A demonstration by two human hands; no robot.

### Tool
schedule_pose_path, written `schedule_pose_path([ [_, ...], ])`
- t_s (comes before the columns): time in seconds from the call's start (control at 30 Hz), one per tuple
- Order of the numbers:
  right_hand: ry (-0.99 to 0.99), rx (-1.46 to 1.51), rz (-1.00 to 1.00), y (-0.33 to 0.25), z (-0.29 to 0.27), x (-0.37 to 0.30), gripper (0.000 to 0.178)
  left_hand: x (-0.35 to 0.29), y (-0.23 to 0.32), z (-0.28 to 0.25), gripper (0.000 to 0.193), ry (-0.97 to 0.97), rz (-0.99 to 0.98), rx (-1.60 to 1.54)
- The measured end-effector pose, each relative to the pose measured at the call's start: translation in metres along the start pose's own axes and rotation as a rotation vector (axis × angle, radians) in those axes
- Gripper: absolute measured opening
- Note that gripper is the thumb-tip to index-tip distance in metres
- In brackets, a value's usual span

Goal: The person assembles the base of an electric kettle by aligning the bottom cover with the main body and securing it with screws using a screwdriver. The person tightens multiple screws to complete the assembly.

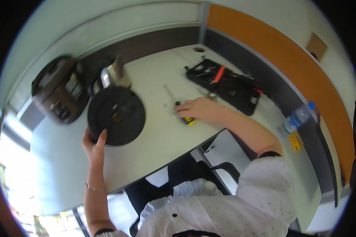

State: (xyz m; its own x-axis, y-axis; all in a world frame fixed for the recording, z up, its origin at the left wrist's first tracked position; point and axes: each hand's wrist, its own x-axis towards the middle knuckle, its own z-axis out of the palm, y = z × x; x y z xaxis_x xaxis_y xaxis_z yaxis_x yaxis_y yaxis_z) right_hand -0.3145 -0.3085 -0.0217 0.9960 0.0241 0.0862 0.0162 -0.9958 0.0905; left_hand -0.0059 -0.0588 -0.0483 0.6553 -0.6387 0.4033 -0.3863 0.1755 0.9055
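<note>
My left hand (pixel 94 145) grips the lower left edge of a black round kettle base (pixel 126 120), with the thumb on its face. The base is tilted up toward me, and a small brass-coloured part shows at its middle. My right hand (pixel 199 109) is closed over the black and yellow handle of a screwdriver (pixel 190 121) at the tabletop. The screwdriver's thin shaft points away and to the left. Behind the base stands a shiny metal kettle (pixel 115 75), partly hidden by it.
A brown rice cooker (pixel 61 91) stands at the far left. Beyond my right hand lies an open black tool case (pixel 229 93) holding a red-handled tool (pixel 220 74). A water bottle (pixel 298 118) and a yellow item (pixel 295 141) lie near the right partition (pixel 261 43).
</note>
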Motion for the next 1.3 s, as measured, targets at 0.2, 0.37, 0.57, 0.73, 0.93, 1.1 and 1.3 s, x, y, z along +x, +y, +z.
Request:
schedule_pose_path([
  [0.2, 0.400, 0.196, 0.128, 0.000, -0.005, -0.004, 0.041, 0.007, -0.005, -0.002, 0.043, -0.059, 0.046, -0.056],
  [0.37, 1.113, 0.515, 0.188, -0.006, -0.024, 0.021, 0.043, 0.004, -0.002, 0.000, 0.045, -0.039, 0.023, -0.001],
  [0.57, 1.480, 1.396, 0.244, -0.021, -0.081, 0.055, 0.027, -0.001, 0.019, 0.004, 0.069, -0.029, -0.062, 0.026],
  [0.73, 1.463, 1.378, -0.043, -0.030, -0.092, 0.078, 0.029, 0.000, 0.011, 0.002, 0.079, 0.025, 0.008, 0.036],
  [0.93, 1.492, 1.118, -0.231, -0.054, -0.086, 0.088, 0.016, 0.005, 0.016, 0.001, 0.081, 0.036, -0.044, 0.001],
  [1.1, 1.366, 1.139, -0.396, -0.043, -0.060, 0.080, 0.033, 0.003, 0.020, 0.002, 0.081, 0.024, -0.071, -0.005],
  [1.3, 1.192, 1.150, -0.493, -0.051, -0.046, 0.073, 0.042, 0.002, 0.023, 0.002, 0.082, 0.023, -0.072, -0.018],
])
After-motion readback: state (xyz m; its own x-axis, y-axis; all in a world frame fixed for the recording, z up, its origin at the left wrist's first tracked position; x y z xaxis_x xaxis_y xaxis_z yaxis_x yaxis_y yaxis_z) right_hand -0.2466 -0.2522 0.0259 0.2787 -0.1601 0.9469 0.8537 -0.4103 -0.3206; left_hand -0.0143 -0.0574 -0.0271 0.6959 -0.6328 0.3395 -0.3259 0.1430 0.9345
